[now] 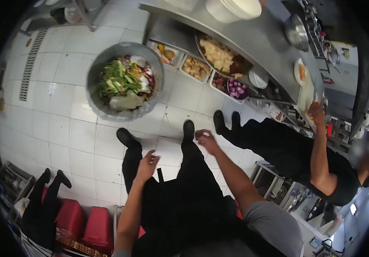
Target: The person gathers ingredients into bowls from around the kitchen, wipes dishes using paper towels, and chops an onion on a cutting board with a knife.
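My left hand (147,167) is held over my left thigh with its fingers curled together. A small pale spot shows at its fingertips, too small to name. Above my right foot, my right hand (207,141) has its fingers bent inward around something small and brownish that I cannot make out. Ahead of both hands a large grey bin (93,81) with a clear liner stands on the floor. It holds green vegetable trimmings (118,77), purple onion peels and crumpled plastic.
Under the steel counter (274,38) are trays of ginger-like pieces (195,67), peeled pale chunks (216,53) and purple onions (237,89). A co-worker (321,167) stands at the counter on the right. Red bins (96,227) and another person's legs (36,201) are lower left.
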Tool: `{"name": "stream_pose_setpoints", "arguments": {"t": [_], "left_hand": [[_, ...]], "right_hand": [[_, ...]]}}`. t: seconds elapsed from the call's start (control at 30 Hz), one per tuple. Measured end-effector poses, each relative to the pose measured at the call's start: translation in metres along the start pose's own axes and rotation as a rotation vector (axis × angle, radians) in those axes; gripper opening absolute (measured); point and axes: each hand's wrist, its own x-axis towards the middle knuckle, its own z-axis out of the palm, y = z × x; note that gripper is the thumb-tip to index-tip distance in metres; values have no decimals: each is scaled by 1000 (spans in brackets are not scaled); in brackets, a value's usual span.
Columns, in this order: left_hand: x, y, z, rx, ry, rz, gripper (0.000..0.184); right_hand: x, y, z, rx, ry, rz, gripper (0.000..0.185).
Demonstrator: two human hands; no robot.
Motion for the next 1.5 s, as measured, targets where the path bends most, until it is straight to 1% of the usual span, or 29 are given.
{"name": "stream_pose_setpoints", "arguments": {"t": [0.03, 0.07, 0.1, 0.13, 0.17, 0.2, 0.23, 0.27, 0.37, 0.4, 0.43, 0.47, 0.5, 0.53, 0.57, 0.6, 0.63, 0.67, 0.73, 0.83, 0.93, 1.0, 1.07, 1.13, 1.23, 1.33, 1.37, 1.43, 1.5], "left_hand": [[-5, -12, -1, 75, 56, 11, 41], [-9, -21, -5, 151, 112, 23, 35], [-12, -42, -4, 105, 200, 10, 33], [-16, -61, -3, 62, 292, -9, 31], [-21, -65, -4, 84, 345, -64, 33], [-25, -62, -5, 107, 397, -116, 35], [-31, -65, -2, 279, 428, -159, 36], [-33, -71, 9, 449, 456, -194, 38], [-44, -101, 64, 127, 444, -427, 43], [-45, -102, 72, 300, 362, -206, 45], [-45, -92, 71, 470, 278, 20, 47], [-45, -91, 75, 635, 186, 247, 49], [-46, -100, 84, 269, 333, -147, 50], [-39, -94, 89, 214, 353, -220, 50], [-32, -77, 91, 161, 370, -293, 51], [-25, -69, 93, 106, 381, -367, 51], [-30, -89, 83, 657, 188, 303, 50], [-33, -92, 85, 550, 241, 138, 50], [-35, -95, 89, 327, 347, -186, 49], [-35, -98, 90, 326, 383, -208, 48], [-15, -70, 100, 191, 446, -357, 48], [-13, -66, 97, 208, 430, -357, 48], [-13, -67, 96, 209, 426, -368, 48], [-15, -69, 95, 197, 434, -397, 48], [-18, -73, 95, 155, 451, -355, 47], [-36, -101, 82, 321, 375, -179, 46], [-36, -102, 81, 341, 361, -145, 46], [-36, -103, 82, 276, 382, -180, 44], [-30, -97, 86, 216, 432, -276, 42]], "right_hand": [[25, 29, -60, 18, 81, -10, 42], [47, 35, -103, 136, 284, 39, 45], [63, 36, -150, 207, 399, 23, 48], [93, 50, -208, 51, 526, 62, 47], [88, 18, -207, 170, 594, -128, 13], [104, 16, -250, 112, 535, -159, 11], [121, 1, -269, -89, 723, -170, 11], [153, 7, -311, 5, 690, -214, 14], [206, -22, -369, -132, 863, -192, 20], [228, -21, -389, -3, 911, -228, 17], [257, -13, -422, -99, 959, -201, 16], [283, -8, -454, -150, 912, -258, 23], [289, -26, -449, -201, 887, -275, 24], [311, -20, -470, -367, 914, -305, 33], [306, -43, -460, -1098, 919, -378, 44], [324, -47, -470, -1326, 923, -479, 53], [352, -51, -480, -1225, 1016, -338, 51], [352, -68, -466, -1329, 994, -107, 56], [375, -66, -486, -1229, 988, -273, 61], [395, -73, -508, -1339, 832, -122, 68], [376, -78, -493, -1219, 821, -141, 74], [391, -50, -535, -842, 868, -149, 65], [385, -47, -548, -470, 768, -178, 50], [347, -54, -538, -107, 526, -218, 29], [323, -53, -536, 118, 358, -293, 24], [294, -72, -490, 246, 313, -333, 24], [288, -72, -481, 290, 240, -349, 25], [276, -77, -460, 374, 89, -381, 28], [262, -75, -425, 432, 6, -399, 29]]}}
